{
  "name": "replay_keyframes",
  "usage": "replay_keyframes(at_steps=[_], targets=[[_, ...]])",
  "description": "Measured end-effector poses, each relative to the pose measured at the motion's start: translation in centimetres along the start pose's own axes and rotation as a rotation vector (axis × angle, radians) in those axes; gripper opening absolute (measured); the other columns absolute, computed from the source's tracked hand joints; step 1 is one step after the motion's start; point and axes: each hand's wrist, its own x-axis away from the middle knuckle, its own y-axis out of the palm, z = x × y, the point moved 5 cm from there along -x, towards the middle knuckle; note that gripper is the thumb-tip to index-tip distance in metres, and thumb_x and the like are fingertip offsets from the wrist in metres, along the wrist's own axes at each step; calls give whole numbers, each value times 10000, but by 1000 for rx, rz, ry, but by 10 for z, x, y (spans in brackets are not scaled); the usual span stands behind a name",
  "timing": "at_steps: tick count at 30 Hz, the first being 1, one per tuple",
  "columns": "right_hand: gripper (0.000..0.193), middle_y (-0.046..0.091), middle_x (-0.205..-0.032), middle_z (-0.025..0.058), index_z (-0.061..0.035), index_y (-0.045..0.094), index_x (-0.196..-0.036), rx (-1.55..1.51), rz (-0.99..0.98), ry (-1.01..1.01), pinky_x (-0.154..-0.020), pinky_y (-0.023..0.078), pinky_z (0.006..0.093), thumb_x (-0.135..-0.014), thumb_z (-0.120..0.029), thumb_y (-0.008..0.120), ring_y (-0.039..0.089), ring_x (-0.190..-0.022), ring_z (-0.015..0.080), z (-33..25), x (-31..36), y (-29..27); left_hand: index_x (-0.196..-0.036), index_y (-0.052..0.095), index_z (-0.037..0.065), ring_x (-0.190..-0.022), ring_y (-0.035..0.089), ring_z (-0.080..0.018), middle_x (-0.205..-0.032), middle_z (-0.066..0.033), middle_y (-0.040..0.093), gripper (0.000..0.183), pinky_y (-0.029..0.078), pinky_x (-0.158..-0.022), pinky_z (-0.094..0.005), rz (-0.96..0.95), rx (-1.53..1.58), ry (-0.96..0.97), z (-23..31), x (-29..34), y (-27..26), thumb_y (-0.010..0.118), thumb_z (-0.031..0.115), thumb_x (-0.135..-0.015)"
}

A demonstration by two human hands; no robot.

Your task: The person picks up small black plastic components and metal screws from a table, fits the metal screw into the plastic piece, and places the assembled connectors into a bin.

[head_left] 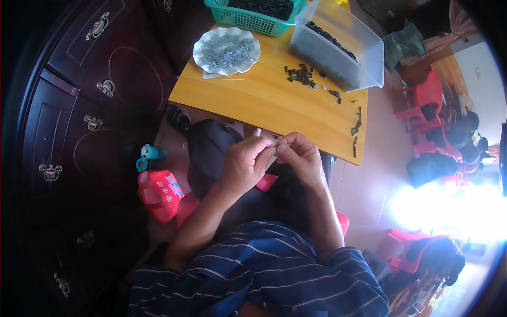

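My left hand (249,159) and my right hand (301,158) meet over my lap, just off the table's near edge. Thumbs and forefingers of both are pinched together at the same spot, and whatever lies between them is too small to make out. Beyond them on the yellow wooden table (248,98) lies a loose pile of small black parts (302,75). A white plate with a wavy rim (199,59) holds many small, shiny, wire-like metal pieces (227,49). Several thin black pieces (357,122) are strewn along the table's right edge.
A green basket (253,22) and a clear plastic bin (364,66), both with black parts inside, stand at the table's far side. Dark drawers (90,100) line the left. A red bag (161,195) and a teal bottle (153,152) sit below. Red chairs (429,92) are at right.
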Motion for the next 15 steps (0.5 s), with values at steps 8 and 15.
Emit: replay_keyframes(at_steps=[8, 15], targets=[[50, 717, -889, 38, -8, 670, -1013, -67, 57, -48, -753, 533, 235, -975, -33, 648, 655, -808, 81, -2, -2, -9, -1123, 673, -30, -808, 708, -284, -935, -160, 690, 168, 529, -688, -353, -93, -56, -81, -1, 2, 1, 626, 5, -966], [95, 709, -902, 34, -29, 675, -1026, -88, 69, -26, -764, 517, 237, -986, -115, 687, 628, -791, 82, -2, -1, -14, -1244, 603, -42, -910, 711, -132, -1024, -132, 751, 253, 568, -804, -278, -105, 263, -274, -12, 6, 8, 613, -12, -993]])
